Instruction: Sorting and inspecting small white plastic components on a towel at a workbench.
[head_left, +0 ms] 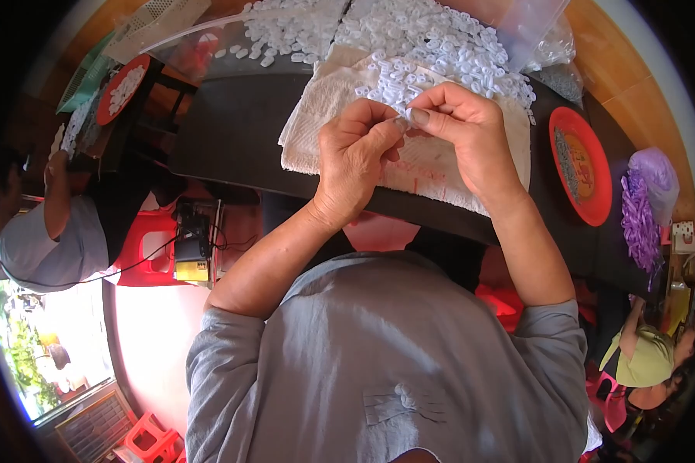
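Over a folded beige cloth (305,139), my two hands meet at their fingertips. My left hand (355,150) is closed, its thumb and forefinger pinching a small white plastic piece (402,113). From the other side, my right hand (463,131) pinches at the same piece with thumb and forefinger. Most of the piece is hidden by the fingers. Just beyond the hands lies a heap of small white oval plastic pieces with holes (432,46), spilling onto the far part of the cloth.
A red plate (604,185) with small grey parts stands at the right of the dark table (232,116). Beyond it hangs a bunch of purple strips (639,220). At the left are another red plate (135,69) with white pieces and a co-worker (54,239). Another person (645,355) sits at the right.
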Demonstrator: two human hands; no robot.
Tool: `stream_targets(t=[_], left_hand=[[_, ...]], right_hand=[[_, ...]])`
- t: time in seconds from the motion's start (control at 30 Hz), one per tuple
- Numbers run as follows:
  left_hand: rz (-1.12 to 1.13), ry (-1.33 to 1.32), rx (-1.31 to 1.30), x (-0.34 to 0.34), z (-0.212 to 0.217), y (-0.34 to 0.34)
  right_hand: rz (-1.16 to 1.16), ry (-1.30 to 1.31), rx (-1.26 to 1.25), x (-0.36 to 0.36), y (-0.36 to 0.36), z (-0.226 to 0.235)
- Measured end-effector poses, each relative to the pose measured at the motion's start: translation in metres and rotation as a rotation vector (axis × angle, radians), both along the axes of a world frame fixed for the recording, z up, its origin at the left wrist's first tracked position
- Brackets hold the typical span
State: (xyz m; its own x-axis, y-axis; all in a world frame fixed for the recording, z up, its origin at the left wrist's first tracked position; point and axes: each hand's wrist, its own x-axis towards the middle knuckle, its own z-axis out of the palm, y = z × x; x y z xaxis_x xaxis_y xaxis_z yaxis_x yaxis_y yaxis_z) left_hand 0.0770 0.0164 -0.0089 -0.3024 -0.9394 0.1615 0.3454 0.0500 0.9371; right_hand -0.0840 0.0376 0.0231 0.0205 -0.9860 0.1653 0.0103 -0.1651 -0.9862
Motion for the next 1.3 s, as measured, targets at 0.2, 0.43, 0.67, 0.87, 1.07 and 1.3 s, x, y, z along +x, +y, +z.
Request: stream_targets(t=[0.2,0.43,0.67,0.87,1.07,1.3], left_hand=[[-0.077,0.026,-0.014,0.005,0.002,0.003],[-0.113,0.061,-0.062,0.008,-0.002,0.002],[-0.132,0.118,-0.066,0.008,-0.001,0.003],[-0.128,0.093,-0.101,0.008,-0.002,0.007],[-0.148,0.035,-0.081,0.013,-0.001,0.005],[-0.171,0.062,-0.052,0.012,0.006,0.008]], right_hand=[[0.023,-0.033,0.075,-0.009,0.000,0.003],[0.101,-0.048,0.099,-0.011,0.002,0.004],[0.121,-0.082,0.109,-0.009,0.003,0.003],[0.137,-0.115,0.156,-0.010,0.004,0.003],[0.185,-0.081,0.203,-0.010,0.006,0.007],[0.249,-0.047,0.294,-0.011,0.007,0.009]])
